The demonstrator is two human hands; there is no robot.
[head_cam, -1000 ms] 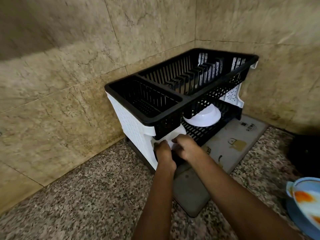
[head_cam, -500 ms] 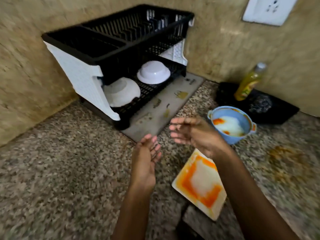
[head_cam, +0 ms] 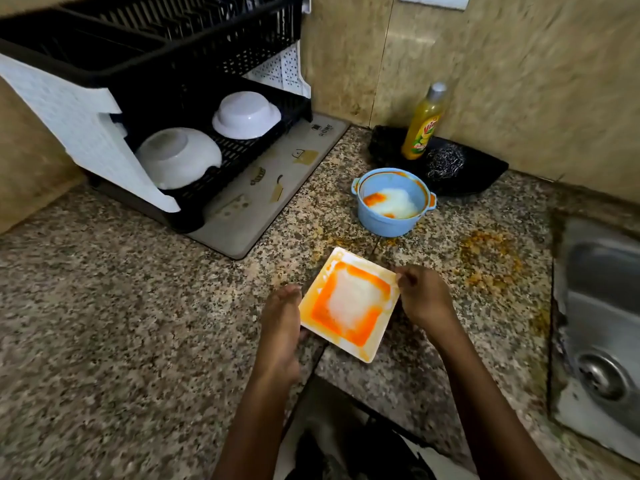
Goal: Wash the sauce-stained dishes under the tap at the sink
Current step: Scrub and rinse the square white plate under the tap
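Both hands close in on the square white plate smeared with orange sauce point(head_cam: 349, 304), which lies flat on the speckled granite counter point(head_cam: 121, 323) just ahead of the body. Right hand point(head_cam: 420, 296) pinches the plate's right corner between its fingertips; left hand point(head_cam: 280, 327) lies along the plate's left edge with fingers extended, touching or nearly so, and whether it grips yet I cannot tell. The plate sits as a diamond, one diagonal running away from the person, so it lies squarely between the two hands. The steel sink point(head_cam: 602, 334) is well off to the right, nearer the right hand, so the carry probably goes that way.

Beyond the plate stands a round pale-blue bowl with small handles point(head_cam: 393, 204), holding white residue and orange sauce streaks. A black two-tier dish rack point(head_cam: 180, 53) at far left holds two white bowls point(head_cam: 178, 157) upturned on its lower shelf. Near the wall, a yellow bottle of dish liquid point(head_cam: 424, 124) stands on a black tray point(head_cam: 485, 171) beside a steel scourer point(head_cam: 445, 162).
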